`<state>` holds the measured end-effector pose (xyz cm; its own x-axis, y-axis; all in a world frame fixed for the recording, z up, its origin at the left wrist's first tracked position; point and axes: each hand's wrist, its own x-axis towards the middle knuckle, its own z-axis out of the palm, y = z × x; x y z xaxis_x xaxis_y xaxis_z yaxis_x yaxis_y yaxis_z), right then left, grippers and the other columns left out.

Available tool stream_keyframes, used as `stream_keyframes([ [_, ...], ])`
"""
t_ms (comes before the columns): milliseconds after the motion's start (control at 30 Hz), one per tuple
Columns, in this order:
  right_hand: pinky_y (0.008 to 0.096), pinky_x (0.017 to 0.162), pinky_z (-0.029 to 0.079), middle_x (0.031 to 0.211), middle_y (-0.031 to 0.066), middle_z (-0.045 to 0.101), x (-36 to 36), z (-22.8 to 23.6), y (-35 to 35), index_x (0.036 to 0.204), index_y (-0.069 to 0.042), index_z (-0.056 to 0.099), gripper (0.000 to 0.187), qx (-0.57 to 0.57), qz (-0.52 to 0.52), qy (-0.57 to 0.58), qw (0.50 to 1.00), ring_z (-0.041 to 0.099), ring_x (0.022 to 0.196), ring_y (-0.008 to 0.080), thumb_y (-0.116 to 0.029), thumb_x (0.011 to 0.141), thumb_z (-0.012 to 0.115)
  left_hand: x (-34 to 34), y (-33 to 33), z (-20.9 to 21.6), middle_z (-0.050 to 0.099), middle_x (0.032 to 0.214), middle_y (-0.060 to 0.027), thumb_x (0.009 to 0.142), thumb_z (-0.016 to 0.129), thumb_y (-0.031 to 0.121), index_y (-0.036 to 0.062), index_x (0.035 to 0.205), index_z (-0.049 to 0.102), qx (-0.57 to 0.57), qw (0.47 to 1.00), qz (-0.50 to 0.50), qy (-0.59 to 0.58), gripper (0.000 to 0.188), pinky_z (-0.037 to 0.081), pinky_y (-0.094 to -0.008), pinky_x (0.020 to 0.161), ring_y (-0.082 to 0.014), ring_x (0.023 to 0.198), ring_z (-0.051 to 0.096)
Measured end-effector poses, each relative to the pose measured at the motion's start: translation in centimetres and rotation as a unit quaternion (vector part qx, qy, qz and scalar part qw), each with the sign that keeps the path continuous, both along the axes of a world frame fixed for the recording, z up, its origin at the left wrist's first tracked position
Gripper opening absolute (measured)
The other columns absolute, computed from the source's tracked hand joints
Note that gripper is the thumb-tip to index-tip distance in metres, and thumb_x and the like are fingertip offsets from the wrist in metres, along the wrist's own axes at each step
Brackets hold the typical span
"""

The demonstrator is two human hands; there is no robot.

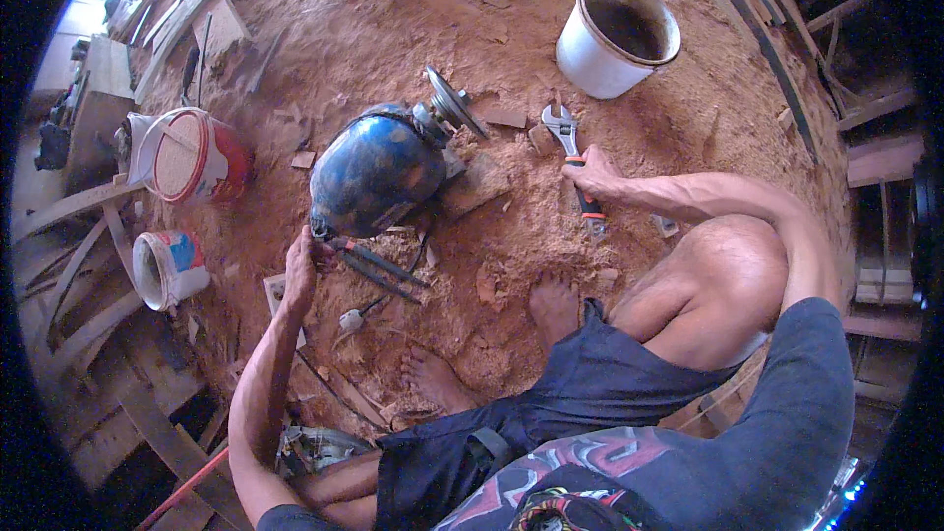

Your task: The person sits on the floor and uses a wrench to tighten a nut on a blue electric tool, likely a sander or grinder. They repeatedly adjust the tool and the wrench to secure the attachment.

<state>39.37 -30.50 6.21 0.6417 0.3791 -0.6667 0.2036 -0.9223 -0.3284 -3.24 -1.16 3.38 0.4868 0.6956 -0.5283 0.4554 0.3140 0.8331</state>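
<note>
Over reddish ground (324, 59), the right hand (598, 175), elbow bent, grips a wrench (567, 138).

left grip (307, 258) reaches ahead, forearm (270, 364) extended; right grip (596, 175) closed, elbow (814, 211) bent sharply.

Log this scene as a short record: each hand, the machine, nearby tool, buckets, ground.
Right hand: holds adjustable wrench by its handle
Left hand: at near end of blue motor
Motor fitting: metal disc, far end
Nearby tool: pliers-like tool
Buckets: white bucket beyond wrench; two others at left
Ground: reddish-brown, littered
</note>
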Motion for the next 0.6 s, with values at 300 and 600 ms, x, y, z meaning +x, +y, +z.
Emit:
stream_keyframes([
  [300, 0.0356, 0.071, 0.044, 0.086, 0.0105, 0.056, 0.3, -4.4, -2.8, 0.099, -0.004, 0.051, 0.036, 0.294, 0.015, -0.097, 0.951, 0.055, 0.08, 0.0194, -0.037, 0.087, 0.057, 0.6, -0.5, 2.7, 0.062, 0.09, -0.0043, 0.098, 0.046, 0.035, 0.001, 0.109, 0.057, 0.14, 0.987, -0.071, 0.029, 0.037, 0.045, -0.0262, 0.072, -0.0127, 0.079, 0.056],
  [600, 0.0333, 0.062, 0.04, 0.074, 0.0038, 0.052, -2.7, 0.6, 1.6, 0.094, -0.005, 0.055, 0.033, 0.328, 0.1, 0.114, 0.933, 0.048, 0.069, 0.0138, -0.038, 0.091, 0.054, 1.1, 0.6, 0.1, 0.063, 0.089, -0.0054, 0.099, 0.044, 0.031, 0.0014, 0.109, 0.056, 0.169, 0.981, -0.096, -0.029, 0.033, 0.051, -0.0279, 0.066, -0.0124, 0.073, 0.062],
])
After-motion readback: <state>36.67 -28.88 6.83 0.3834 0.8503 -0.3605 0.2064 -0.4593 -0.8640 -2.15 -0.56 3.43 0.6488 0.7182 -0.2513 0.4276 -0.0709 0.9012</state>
